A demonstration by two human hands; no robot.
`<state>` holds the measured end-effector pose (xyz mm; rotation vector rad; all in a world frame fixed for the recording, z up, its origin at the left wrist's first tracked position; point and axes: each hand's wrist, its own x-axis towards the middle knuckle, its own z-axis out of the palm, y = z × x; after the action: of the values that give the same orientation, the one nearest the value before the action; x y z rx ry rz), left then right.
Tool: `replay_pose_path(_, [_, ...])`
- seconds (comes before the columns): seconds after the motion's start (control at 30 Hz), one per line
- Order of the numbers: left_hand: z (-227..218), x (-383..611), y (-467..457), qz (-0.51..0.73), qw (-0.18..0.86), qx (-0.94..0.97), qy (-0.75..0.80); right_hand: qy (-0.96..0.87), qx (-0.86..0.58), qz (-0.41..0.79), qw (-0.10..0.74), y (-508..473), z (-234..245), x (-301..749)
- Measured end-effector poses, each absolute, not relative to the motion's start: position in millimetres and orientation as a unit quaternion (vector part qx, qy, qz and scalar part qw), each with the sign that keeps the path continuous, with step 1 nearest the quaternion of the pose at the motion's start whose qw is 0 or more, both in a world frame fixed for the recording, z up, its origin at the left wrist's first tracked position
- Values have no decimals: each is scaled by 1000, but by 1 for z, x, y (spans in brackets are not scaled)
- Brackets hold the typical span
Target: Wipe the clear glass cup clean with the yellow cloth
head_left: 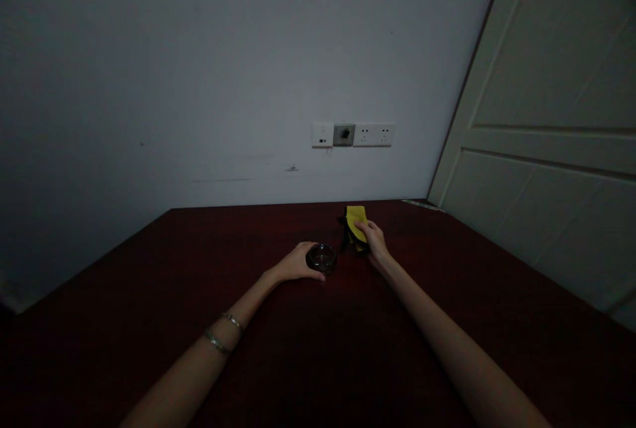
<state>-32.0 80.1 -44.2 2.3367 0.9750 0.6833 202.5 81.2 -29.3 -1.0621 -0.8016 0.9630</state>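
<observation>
My left hand (pixel 298 262) is curled around the left side of a small round dark glass dish (pixel 322 259), which looks like an ashtray. Its thumb lies along the near side and its fingers along the far side. To the right, my right hand (pixel 376 240) grips a folded yellow cloth with black edging (pixel 356 219), thumb on top. The cloth's loose end hangs down on the left, a short way from the dish. What the fingers under the cloth do is hidden.
Both hands are over a dark red wooden table (pixel 258 229). Behind it stands a pale wall with a row of sockets (pixel 373 135) and a switch plate (pixel 344 135). A white panelled door (pixel 546 196) borders the right side. The light is dim.
</observation>
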Motion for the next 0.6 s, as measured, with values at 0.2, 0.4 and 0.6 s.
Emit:
replay_pose_path(0.2, [-42, -30, 78, 259, 261, 854, 369, -356, -480, 425, 679, 83, -32, 202])
replay_pose_path(0.4, [-41, -31, 78, 272, 289, 832, 388, -368, -487, 419, 672, 83, -34, 202])
replay_pose_path(0.6, [-41, -33, 80, 303, 334, 804, 386, -393, -492, 402, 665, 81, -33, 200])
